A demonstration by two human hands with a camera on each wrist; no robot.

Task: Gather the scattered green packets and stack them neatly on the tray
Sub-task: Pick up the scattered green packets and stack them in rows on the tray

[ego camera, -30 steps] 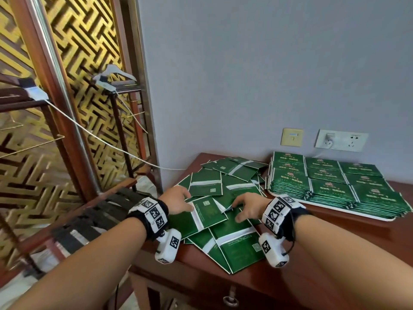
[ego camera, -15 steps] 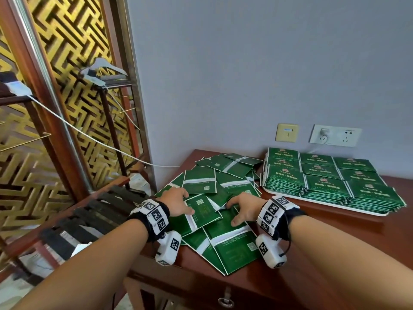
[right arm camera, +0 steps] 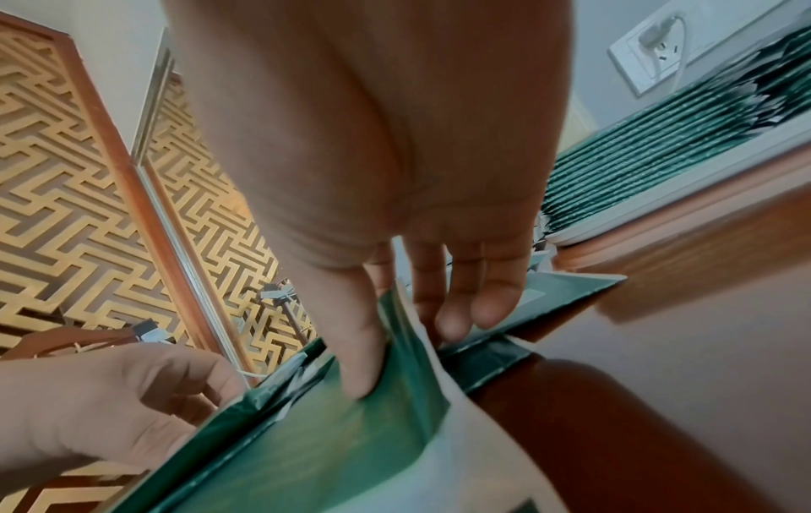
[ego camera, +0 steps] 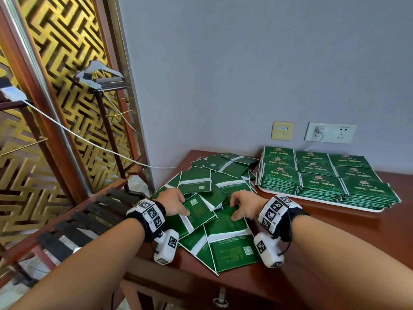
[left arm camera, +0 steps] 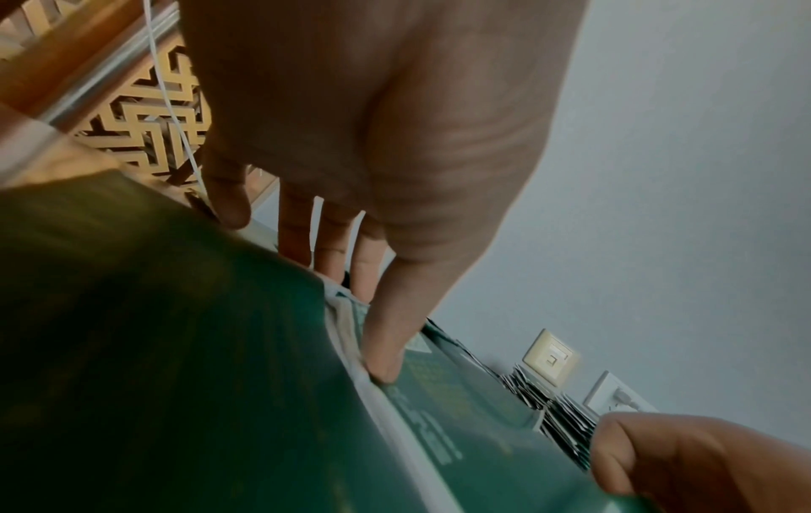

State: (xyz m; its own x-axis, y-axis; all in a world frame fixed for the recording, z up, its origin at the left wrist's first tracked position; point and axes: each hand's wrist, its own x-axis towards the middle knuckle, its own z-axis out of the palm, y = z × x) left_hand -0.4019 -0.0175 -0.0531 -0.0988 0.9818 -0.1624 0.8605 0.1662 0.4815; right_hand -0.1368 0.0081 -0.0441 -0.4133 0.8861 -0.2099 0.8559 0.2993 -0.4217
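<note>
Both forearms reach forward, palms down, over the loose pile of green packets [ego camera: 214, 198]. Left hand [ego camera: 173, 203] on the pile's left side, thumb pressed on a packet, fingers extended past its far edge. Right hand [ego camera: 244, 206] on the pile's right side, thumb and fingers pinching a packet edge. Hands near each other, not touching; marker bands on both wrists.
</note>
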